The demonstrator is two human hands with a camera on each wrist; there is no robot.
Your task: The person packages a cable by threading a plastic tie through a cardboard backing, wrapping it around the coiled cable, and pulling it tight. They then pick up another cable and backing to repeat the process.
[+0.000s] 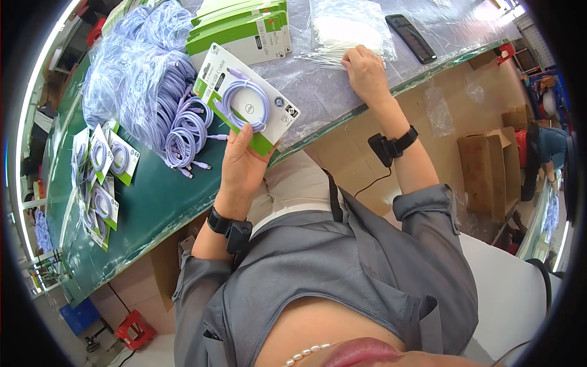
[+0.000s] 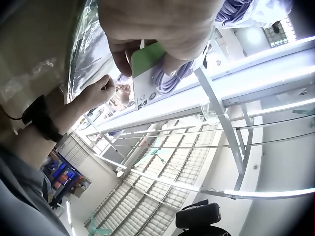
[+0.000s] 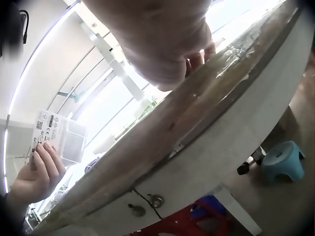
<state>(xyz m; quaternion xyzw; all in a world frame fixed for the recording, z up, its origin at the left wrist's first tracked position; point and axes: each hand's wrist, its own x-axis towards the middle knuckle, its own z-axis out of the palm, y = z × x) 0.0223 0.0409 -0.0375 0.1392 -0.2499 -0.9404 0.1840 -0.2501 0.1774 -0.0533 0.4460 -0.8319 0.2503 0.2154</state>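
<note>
My left hand (image 1: 241,162) grips the lower edge of a white and green retail card (image 1: 275,113), thumb on the front. A coiled lilac USB-C cable (image 1: 266,109) lies on the card's face, around a round printed mark. In the right wrist view the card's printed back (image 3: 49,130) shows behind the left fingers. My right hand (image 1: 369,78) is at the near edge of a pile of thin white zip ties (image 1: 330,56), fingers curled in. In the left wrist view the right hand's (image 2: 96,92) thumb and finger meet; whether a tie is between them I cannot tell.
Bagged lilac cables (image 1: 131,79) and loose coils (image 1: 186,137) lie left of the card. Finished-looking carded cables (image 1: 101,159) are heaped on the green tabletop (image 1: 153,202). Behind stands a stack of green and white cards (image 1: 241,37). A black phone (image 1: 411,38) lies at the right.
</note>
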